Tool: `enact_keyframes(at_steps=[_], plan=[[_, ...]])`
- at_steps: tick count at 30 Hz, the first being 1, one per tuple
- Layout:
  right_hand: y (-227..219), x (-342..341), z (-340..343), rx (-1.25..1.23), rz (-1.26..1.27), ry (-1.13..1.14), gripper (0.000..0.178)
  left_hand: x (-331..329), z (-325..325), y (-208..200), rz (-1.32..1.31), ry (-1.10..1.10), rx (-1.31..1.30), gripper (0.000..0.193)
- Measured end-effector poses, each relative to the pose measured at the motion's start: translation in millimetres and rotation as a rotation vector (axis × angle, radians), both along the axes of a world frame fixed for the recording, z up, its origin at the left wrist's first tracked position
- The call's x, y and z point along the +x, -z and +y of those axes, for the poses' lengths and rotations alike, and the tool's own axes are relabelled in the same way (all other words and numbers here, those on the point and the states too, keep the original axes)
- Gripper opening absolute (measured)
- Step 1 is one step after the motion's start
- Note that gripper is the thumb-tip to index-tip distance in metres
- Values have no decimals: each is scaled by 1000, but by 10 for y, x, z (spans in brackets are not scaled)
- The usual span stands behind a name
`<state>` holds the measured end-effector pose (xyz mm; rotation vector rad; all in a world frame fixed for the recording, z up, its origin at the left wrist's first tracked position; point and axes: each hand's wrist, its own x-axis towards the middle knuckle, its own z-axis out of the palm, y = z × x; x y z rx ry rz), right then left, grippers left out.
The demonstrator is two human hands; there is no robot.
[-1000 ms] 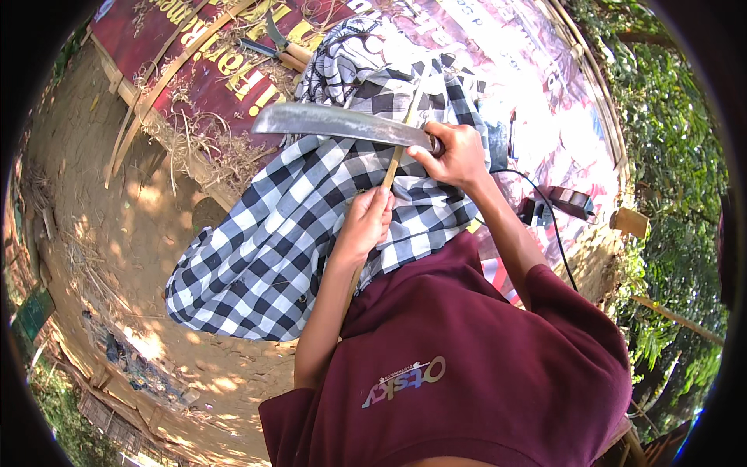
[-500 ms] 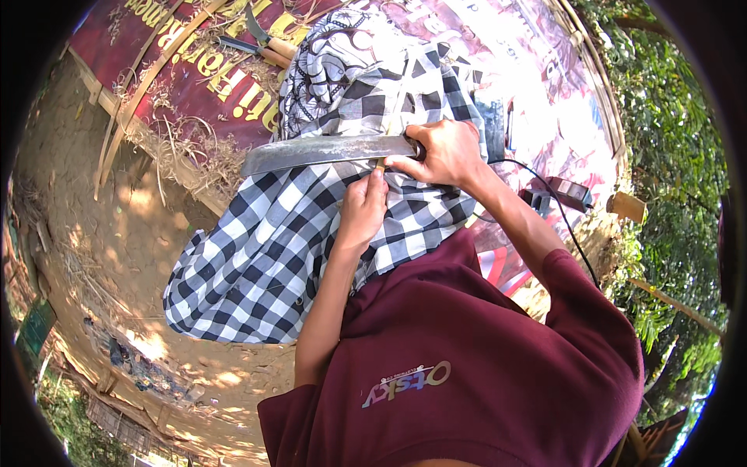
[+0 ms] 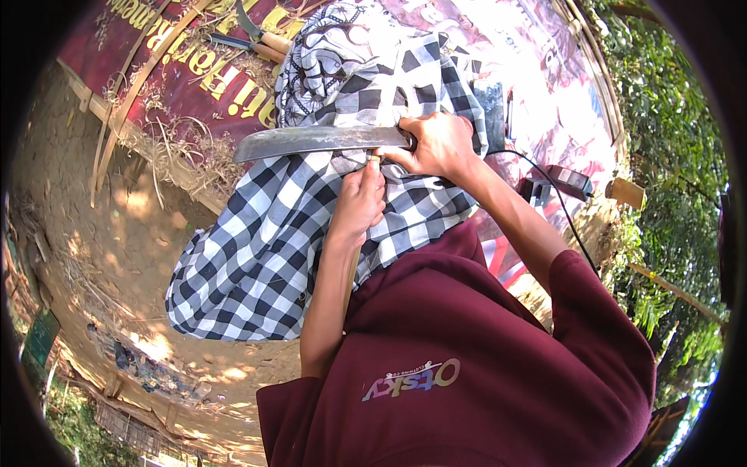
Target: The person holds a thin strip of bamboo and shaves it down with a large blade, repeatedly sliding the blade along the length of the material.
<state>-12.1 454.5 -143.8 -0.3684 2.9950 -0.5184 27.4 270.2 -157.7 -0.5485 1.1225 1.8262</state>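
My right hand [image 3: 440, 148] is closed round the handle of a machete [image 3: 315, 142]. Its broad grey blade points left, lying crosswise above my lap. Below the blade, my left hand [image 3: 359, 204] grips a thin bamboo strip [image 3: 352, 274]. One end of the strip shows just past my fingers, next to the blade and close to my right thumb; the other end runs back beneath my left forearm towards my shirt. A black-and-white checked cloth [image 3: 241, 261] covers my legs under both hands. A black-and-white patterned cloth [image 3: 320, 66] lies beyond it.
A curved blade [image 3: 247, 22] and a straight knife [image 3: 233, 42], both with wooden handles, lie on the dark red printed sheet [image 3: 198, 89]. Curly shavings [image 3: 187, 144] litter the sheet's edge. At right are a dark box [image 3: 568, 183] and a black cable [image 3: 569, 222].
The machete and my right hand have shifted slightly left and away from me. My left hand has moved a little nearer my body, and more of the strip shows beneath my forearm.
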Motion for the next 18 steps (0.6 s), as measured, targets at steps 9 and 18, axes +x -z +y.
enact_keyframes(at_steps=[9,18], plan=[[3,70,-71,15,-30,64,55,402,-218,-149,134,-3,-138,40],[53,17,57,-110,-129,167,47,831,-428,-353,-65,-40,-15,39]])
